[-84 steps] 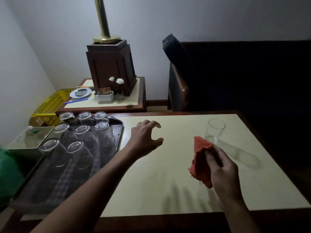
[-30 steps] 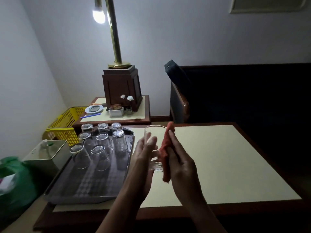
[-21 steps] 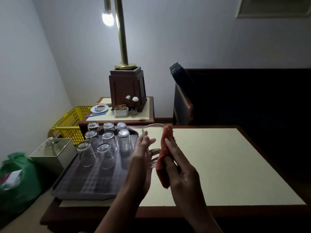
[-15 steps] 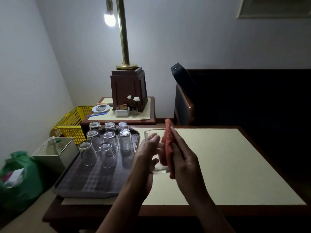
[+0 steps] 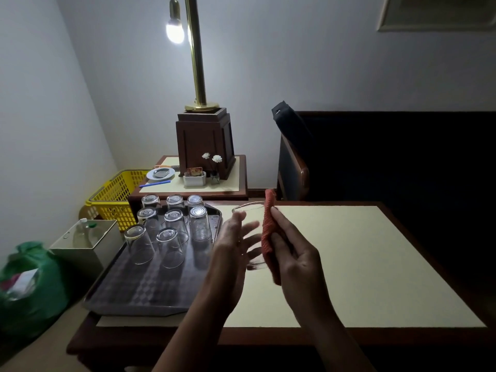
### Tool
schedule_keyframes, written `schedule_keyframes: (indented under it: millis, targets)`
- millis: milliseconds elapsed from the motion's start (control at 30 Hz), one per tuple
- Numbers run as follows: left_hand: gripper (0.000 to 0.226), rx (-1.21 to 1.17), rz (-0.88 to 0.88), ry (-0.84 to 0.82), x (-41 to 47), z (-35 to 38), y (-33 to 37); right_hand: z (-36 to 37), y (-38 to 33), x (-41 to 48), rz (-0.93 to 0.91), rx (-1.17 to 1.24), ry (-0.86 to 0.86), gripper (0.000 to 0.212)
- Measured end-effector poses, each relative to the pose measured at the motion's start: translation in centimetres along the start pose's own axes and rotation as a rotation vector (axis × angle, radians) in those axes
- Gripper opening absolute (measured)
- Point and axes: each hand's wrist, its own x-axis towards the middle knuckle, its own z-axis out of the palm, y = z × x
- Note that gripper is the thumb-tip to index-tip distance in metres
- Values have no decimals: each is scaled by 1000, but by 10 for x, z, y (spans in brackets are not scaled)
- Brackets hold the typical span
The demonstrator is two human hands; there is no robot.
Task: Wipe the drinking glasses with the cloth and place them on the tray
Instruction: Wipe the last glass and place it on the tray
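**Eight glasses on tray, one in hand under the cloth**

Head view, only cam. Dim room, lit by bare bulb on brass lamp pole [image 5: 197, 49].

Left hand [image 5: 233, 245] raised above table edge, palm turned inward, fingers [image 5: 251, 227] spread and curled loosely round a clear upright drinking glass [image 5: 251, 237]. Glass is off the table, rim up, base low by the heel of the right palm. Grip looks light: fingers partly open, touching glass wall on its left side.

Right hand [image 5: 294, 253] opposite, palm facing left, fingers nearly straight, pressing a folded orange-red woven cloth [image 5: 268, 232] flat vs. right side of glass. Cloth pinned between palm/fingers and glass; top end sticks up above rim, bottom end hangs below base. Thumb position: can't tell.

Dark grey rectangular patterned tray [image 5: 139, 288] sits on left part of cream-topped wooden table [image 5: 362, 264], near left corner overhanging the table edge. Eight clear glasses [image 5: 171, 248] stand mouth-down on tray's far half: rows of 3, 3, 2. Near half of tray bare. Held glass is just right of tray, not over it.

Behind: small side table [image 5: 236, 181] w/ dark wooden lamp base [image 5: 205, 143], white flowers, small plate, blue pen. Yellow plastic basket [image 5: 112, 200] at left, green bag [image 5: 29, 285] on floor, dark chair [image 5: 292, 167] at right.
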Motion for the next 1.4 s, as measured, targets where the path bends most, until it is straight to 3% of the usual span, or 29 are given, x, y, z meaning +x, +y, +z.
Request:
schedule_keyframes:
  millis: [100, 333, 467, 667, 867, 1133, 1233, 1400]
  targets:
    - [40, 43, 38, 17, 4, 0, 7, 8, 6, -15, 46, -13, 17, 51]
    - [54, 46, -2, 98, 3, -2, -3, 10, 6, -9, -33, -40, 47, 49]
    - [66, 61, 37, 88, -1, -1, -6, 8, 0, 5, 17, 57, 34, 45]
    - [59, 27, 90, 163, 12, -13, 2, 13, 9, -21, 68, 41, -10, 52]
    - [57, 124, 66, 91, 4, -7, -8, 11, 6, 4, 24, 72, 46, 46]
    - [50, 36, 85, 161, 12, -12, -6, 14, 14, -16, 67, 35, 17, 52]
    - [61, 104, 84, 99, 8, -9, -13, 12, 13, -5, 53, 58, 45, 49]
    - [51, 150, 88, 32, 3, -7, -18, 7, 11, 12, 13, 91, 52, 44]
